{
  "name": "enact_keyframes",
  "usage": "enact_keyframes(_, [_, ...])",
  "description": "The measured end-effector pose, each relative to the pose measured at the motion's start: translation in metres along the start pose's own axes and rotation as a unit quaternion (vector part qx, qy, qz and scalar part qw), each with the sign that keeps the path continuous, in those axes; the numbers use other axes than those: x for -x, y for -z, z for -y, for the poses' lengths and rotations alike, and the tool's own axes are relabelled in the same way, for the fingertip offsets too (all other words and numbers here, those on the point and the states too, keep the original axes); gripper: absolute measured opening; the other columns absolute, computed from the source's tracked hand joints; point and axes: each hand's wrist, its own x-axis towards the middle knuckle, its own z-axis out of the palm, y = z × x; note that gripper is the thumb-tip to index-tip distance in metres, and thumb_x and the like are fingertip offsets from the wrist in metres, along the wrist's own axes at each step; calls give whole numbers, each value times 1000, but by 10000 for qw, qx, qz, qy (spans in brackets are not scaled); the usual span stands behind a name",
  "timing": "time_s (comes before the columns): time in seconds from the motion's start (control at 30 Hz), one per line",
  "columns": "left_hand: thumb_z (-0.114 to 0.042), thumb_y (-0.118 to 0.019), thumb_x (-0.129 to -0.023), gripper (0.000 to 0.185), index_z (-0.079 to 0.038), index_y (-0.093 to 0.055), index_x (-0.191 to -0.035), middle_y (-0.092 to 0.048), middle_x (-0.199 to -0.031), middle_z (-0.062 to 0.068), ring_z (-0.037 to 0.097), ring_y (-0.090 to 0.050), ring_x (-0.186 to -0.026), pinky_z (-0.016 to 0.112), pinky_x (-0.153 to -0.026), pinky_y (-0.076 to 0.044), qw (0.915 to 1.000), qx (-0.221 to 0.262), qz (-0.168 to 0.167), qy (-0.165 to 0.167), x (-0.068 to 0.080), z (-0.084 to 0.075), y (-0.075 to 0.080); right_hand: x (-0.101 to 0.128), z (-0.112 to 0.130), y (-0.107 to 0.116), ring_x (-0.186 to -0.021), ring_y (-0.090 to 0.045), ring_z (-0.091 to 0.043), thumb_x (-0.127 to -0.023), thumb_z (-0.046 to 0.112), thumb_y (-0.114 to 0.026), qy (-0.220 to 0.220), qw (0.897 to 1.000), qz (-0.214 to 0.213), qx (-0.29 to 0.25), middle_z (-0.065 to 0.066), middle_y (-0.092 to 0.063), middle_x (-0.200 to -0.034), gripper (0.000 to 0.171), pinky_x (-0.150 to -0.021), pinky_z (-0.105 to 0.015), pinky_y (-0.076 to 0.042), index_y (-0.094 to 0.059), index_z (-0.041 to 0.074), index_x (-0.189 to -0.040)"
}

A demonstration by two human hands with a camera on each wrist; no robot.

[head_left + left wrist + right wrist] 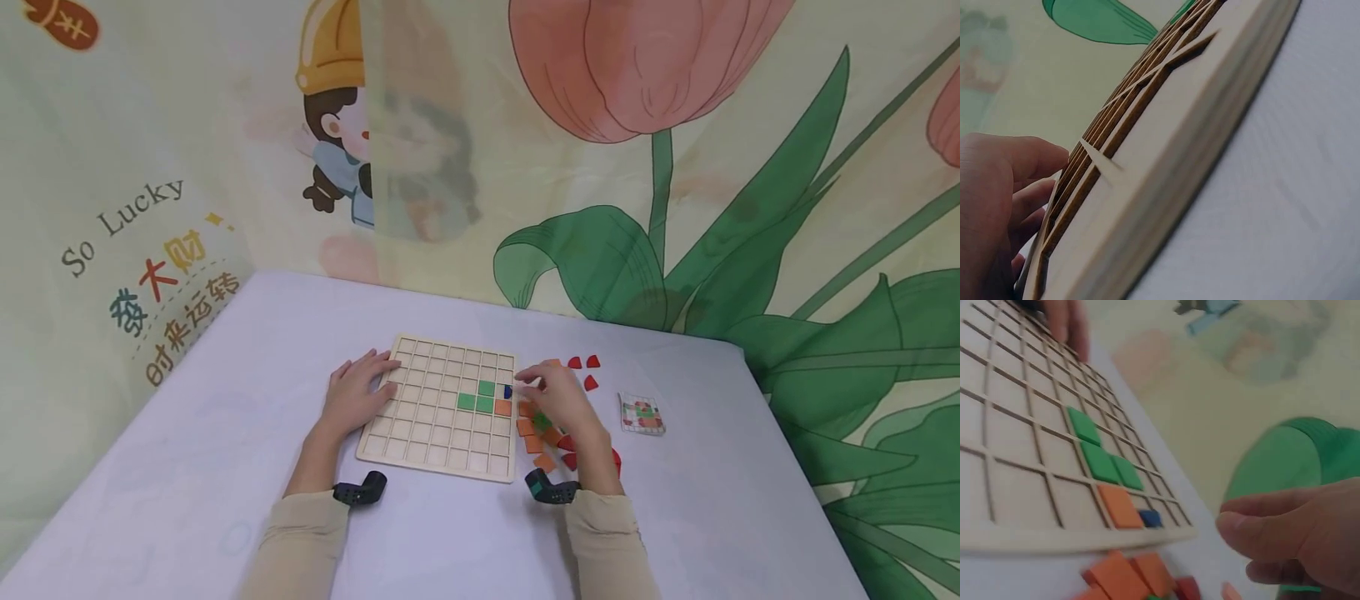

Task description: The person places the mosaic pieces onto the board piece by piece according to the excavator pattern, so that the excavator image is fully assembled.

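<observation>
A wooden grid board (424,432) lies on the table. In its cells near the right side sit green square tiles (466,402), an orange square tile (503,407) and a small dark blue piece (1150,518). My left hand (356,396) rests at the board's left edge, fingertips over the rim. Just off the right rim, beside the blue piece, is my right hand (558,396). Its thumb and forefinger (1241,525) come close together, with no piece visible between them.
Loose orange squares (533,443) and red pieces (591,382) lie right of the board, partly under my right forearm. A small card stack (641,414) with a coloured grid pattern lies farther right. A printed curtain (435,167) hangs behind the table.
</observation>
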Motion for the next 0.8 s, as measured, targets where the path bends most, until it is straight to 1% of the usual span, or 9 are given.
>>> enact_keyframes(0.07, [-26, -55, -90, 43, -10, -57, -129, -44, -147, 14, 33, -29, -141, 57, -113, -12, 10000, 23, -60, -41, 0, -1, 0, 4, -16, 15, -87, -55, -20, -85, 18, -71, -346, 9993, 111, 53, -5, -65, -104, 25, -67, -25, -52, -71, 16, -110])
enact_keyframes(0.17, [-26, -55, -89, 42, -9, -58, -127, -46, -145, 15, 34, -32, -140, 57, -112, -14, 9998, 37, -175, -115, 0, -1, 0, 11, -38, 30, -92, -55, -22, -83, 21, -72, -713, 9967, 369, 128, -8, -64, -107, 31, -69, -27, -54, -68, 15, -113])
enact_keyframes(0.23, [-25, -54, -89, 42, -8, -58, -127, -47, -144, 15, 34, -32, -139, 57, -111, -15, 9997, 40, -214, -144, 0, -2, 0, 14, -48, 36, -95, -55, -23, -83, 23, -73, -899, 9943, 559, 104, -8, -63, -108, 33, -71, -28, -54, -67, 14, -114])
enact_keyframes(0.3, [-25, -55, -88, 42, -8, -58, -127, -47, -144, 15, 34, -33, -139, 57, -112, -14, 9997, 39, -210, -140, 0, -1, 0, 17, -55, 40, -97, -55, -23, -82, 23, -74, -975, 9926, 716, 87, -9, -63, -107, 35, -72, -30, -54, -67, 13, -114])
enact_keyframes(0.5, [-24, -56, -90, 42, -10, -57, -130, -44, -147, 14, 33, -29, -141, 57, -113, -12, 10000, -32, -17, -12, 0, -1, 1, 18, -57, 40, -98, -55, -23, -79, 23, -76, -1018, 9905, 913, 153, -8, -62, -104, 37, -75, -33, -55, -66, 12, -114])
enact_keyframes(0.8, [-24, -56, -91, 42, -11, -57, -130, -44, -147, 13, 32, -29, -142, 57, -113, -12, 10000, -70, 28, 14, -1, -2, 0, 16, -57, 35, -95, -54, -22, -77, 17, -78, -1138, 9895, 874, 144, -9, -62, -101, 37, -73, -32, -55, -66, 10, -111])
